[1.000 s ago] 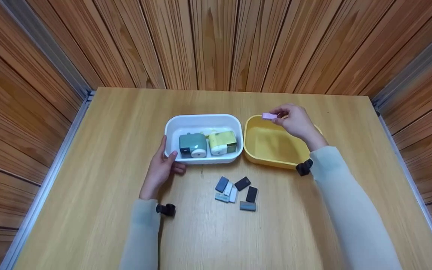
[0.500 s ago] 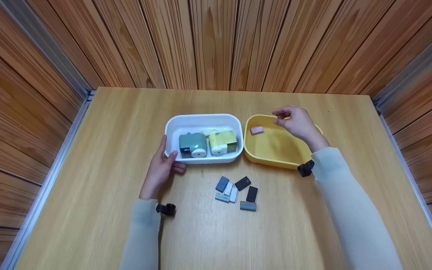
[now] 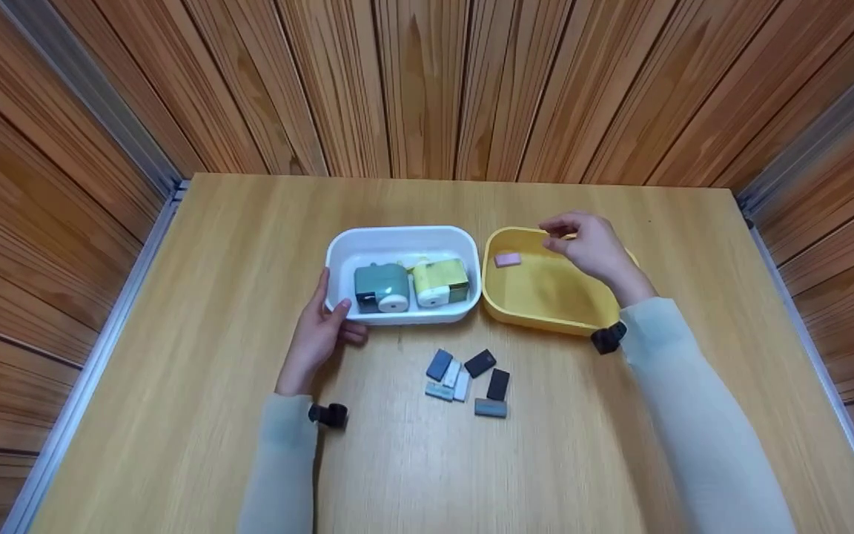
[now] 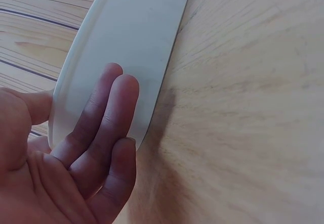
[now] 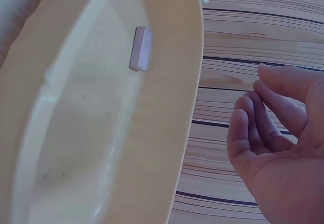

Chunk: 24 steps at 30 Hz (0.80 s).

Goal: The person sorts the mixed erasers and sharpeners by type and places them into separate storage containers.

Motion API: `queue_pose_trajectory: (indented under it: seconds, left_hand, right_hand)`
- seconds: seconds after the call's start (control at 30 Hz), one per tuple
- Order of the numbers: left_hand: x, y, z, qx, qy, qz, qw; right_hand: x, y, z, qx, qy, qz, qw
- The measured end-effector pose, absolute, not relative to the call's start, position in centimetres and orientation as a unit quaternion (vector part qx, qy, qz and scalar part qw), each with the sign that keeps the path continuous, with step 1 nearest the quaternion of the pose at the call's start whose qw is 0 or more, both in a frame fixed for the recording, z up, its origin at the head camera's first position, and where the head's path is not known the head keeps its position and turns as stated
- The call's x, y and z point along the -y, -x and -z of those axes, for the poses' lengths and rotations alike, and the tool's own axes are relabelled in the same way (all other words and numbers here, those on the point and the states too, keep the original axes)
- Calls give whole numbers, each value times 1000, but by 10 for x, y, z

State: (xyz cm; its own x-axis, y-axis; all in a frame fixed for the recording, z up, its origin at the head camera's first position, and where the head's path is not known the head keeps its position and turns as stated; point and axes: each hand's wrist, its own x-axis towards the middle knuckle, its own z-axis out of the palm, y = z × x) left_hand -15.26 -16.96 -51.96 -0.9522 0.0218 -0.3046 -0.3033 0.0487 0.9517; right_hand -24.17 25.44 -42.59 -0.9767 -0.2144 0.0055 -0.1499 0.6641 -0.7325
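Note:
My left hand (image 3: 313, 334) holds the near left corner of a white plastic tub (image 3: 403, 236). The thumb lies over the rim, and in the left wrist view the fingers (image 4: 121, 100) rest along the outer wall. Inside the tub sit a green boxy thing (image 3: 381, 280) and a yellow one (image 3: 438, 274), each with a white round part. To the right, a yellow tub (image 3: 545, 322) has a small pink eraser-like block (image 3: 507, 259) lying at its left end. Over the yellow tub's far side hovers my right hand (image 3: 586, 245), fingers loosely bent and holding nothing.
In front of the tubs, several small blocks lie on the wooden table (image 3: 397, 475): a blue one (image 3: 439, 364), pale ones such as this white block (image 3: 461, 386), black ones including this black block (image 3: 497, 384), and a grey-blue one (image 3: 490, 407). Wood-grain panels (image 3: 427, 89) enclose the table.
My right hand has let go of the pink block, which dropped into the yellow tub. The hand has drawn back slightly to the right. The left hand has stayed on the white tub.

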Motion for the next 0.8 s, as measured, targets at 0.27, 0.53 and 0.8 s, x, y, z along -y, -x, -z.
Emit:
queue_pose_trajectory:
  seconds: [0.27,0.53,0.8]
  left_hand:
    - [169,151,518,-712,95,-686,116]
    - [169,152,519,-715,98,-682,119]
    - [170,152,519,-718,93,-679,117]
  right_hand:
    - [-254,235,425,-903,105,415,35]
    - [-253,223,421,-895,83,434,62]
    - [-251,211,420,-887,78,451,70]
